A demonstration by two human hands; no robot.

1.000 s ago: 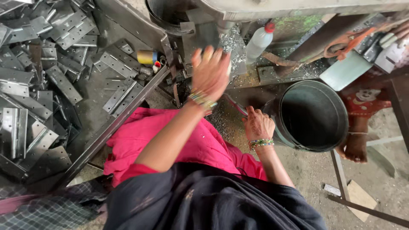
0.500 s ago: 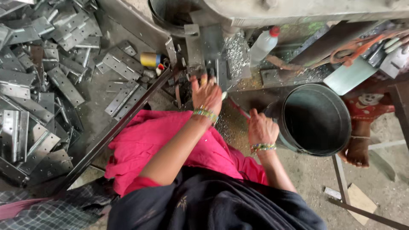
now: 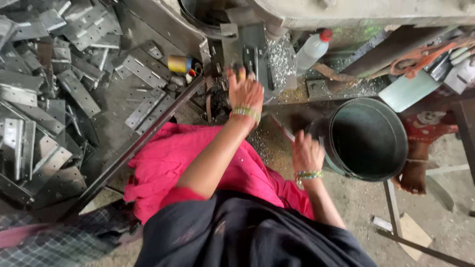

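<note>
We are reaching our left hand (image 3: 245, 91) forward, fingers spread and gripping nothing, onto the metal block (image 3: 247, 49) just ahead of it on the worktop (image 3: 336, 89). Our right hand (image 3: 306, 153), loosely curled and empty, is resting nearer us, beside the dark bucket (image 3: 368, 138).

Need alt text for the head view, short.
Seen from above, a person's left hand reaches to a metal machine part while the right hand rests beside a dark empty bucket. Flat metal hinge plates lie heaped to the left.

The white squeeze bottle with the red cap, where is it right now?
In the head view the white bottle stands at upper right on the machine's ledge, beside metal shavings, beyond the left hand.
</note>
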